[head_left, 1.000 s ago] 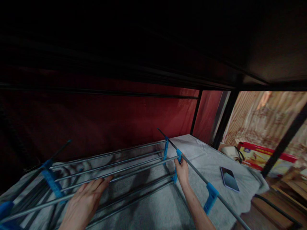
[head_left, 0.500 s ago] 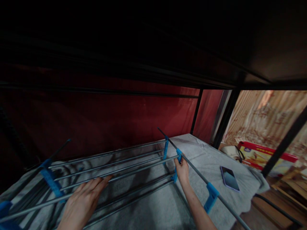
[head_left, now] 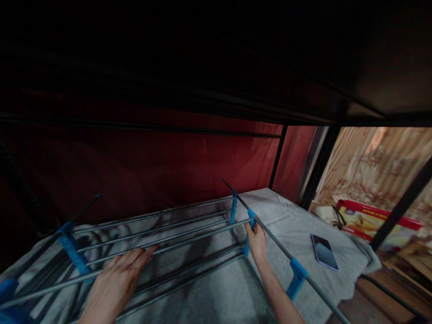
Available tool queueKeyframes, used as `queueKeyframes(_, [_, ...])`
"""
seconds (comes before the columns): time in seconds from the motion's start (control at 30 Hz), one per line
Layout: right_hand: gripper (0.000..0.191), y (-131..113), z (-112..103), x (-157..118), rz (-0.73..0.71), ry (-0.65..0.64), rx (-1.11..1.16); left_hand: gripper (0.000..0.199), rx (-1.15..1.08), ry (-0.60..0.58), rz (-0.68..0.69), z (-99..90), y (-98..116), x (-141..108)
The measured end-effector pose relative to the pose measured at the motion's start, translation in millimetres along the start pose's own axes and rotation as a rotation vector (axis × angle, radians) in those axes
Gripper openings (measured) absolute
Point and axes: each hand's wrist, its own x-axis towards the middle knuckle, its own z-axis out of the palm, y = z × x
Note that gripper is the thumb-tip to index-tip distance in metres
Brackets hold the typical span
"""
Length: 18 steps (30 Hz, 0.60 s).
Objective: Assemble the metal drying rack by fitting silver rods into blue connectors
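Overhead: a dark panel (head_left: 219, 58), spanning the whole top of my view. Behind: a red wall surface (head_left: 175, 166), crossed by a thin dark bar. Below: grey cloth (head_left: 283, 209), wrinkled toward its right edge.

On the cloth in front of me stands the rack (head_left: 202, 236), a frame of parallel metal tubes joined by blue plastic pieces at both ends. Along its right side a long metal rod (head_left: 276, 240) runs through several of these pieces.

Beyond the cloth, at right: a red and yellow box (head_left: 374, 222), partly behind a dark post.

Left hand (head_left: 116, 281): palm down over the near tubes, fingers together; cannot tell whether they close underneath. Right hand (head_left: 257, 240): grasping a blue connector (head_left: 251, 215) where a tube's end meets the rod, fingertips partly hidden.

Phone (head_left: 324, 253): lying flat on the cloth, right of the rod, touching neither hand.
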Motion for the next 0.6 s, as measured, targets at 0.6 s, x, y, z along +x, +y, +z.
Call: queueKeyframes(0.6, [0.049, -5.0, -4.6, -2.2, 0.050, -0.026, -0.046, 0.058, -0.011, 0.069, -0.018, 1.2, 8.3, 3.1])
